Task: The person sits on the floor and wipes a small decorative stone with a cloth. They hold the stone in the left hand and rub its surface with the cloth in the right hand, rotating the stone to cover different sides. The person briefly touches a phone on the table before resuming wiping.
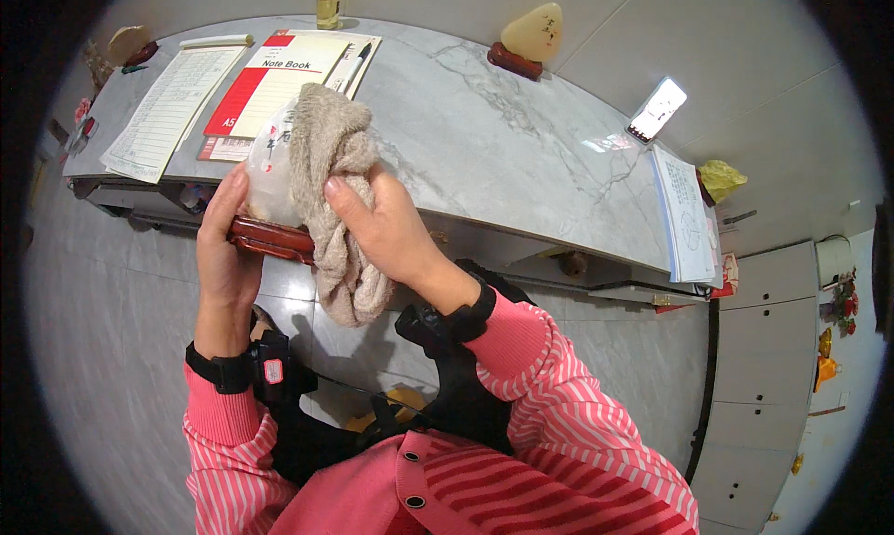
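One nubby, bunched cloth touches a rounded whitish slab.

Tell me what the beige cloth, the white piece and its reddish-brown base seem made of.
Beige cloth: likely terry fabric, matte, from its nubbly pile and soft folds.
White piece: probably polished stone, judging by its smooth, milky look.
Reddish-brown base: perhaps lacquered wood, given its glossy highlights.

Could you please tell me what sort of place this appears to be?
It looks like an office or a shop's front desk, perhaps: the grey marbled desk holds a red-and-cream notebook, handwritten sheets and a lit phone.
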A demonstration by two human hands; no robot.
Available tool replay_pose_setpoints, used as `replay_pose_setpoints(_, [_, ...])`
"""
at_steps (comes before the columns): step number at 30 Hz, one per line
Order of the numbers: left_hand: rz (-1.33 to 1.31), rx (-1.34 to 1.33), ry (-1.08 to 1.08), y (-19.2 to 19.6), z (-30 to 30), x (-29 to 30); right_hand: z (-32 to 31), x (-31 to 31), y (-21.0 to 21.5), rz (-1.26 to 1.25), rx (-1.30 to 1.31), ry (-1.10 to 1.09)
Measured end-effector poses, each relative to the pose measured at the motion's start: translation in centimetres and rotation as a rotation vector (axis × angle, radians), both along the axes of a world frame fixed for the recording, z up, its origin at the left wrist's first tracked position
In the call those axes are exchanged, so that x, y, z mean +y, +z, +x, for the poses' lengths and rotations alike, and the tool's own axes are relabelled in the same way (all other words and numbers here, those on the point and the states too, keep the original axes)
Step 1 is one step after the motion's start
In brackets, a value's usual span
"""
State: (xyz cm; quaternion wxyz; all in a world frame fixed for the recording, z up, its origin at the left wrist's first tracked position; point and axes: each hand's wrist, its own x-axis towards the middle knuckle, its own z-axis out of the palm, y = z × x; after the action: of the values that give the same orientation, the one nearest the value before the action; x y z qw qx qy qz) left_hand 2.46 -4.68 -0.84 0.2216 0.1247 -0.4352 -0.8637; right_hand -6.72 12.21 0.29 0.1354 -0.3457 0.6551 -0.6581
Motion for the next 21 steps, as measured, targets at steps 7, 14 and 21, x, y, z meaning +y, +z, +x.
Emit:
replay_pose_setpoints(7, [-0.033,-0.069,-0.16,1.1,0.2,1.1,-1.2,0.7,0.2,-0.125,0.048,-0.182])
replay_pose_setpoints(14, [-0.151,-0.095,-0.38,1.8,0.1,1.8,-3.7,2.2,0.9,-0.256,-0.375,-0.045])
replay_pose_setpoints(21, [-0.055,-0.102,-0.247,1.4,-0.4,3.0,-2.7,0.8,0.3,-0.361,-0.604,-0.063])
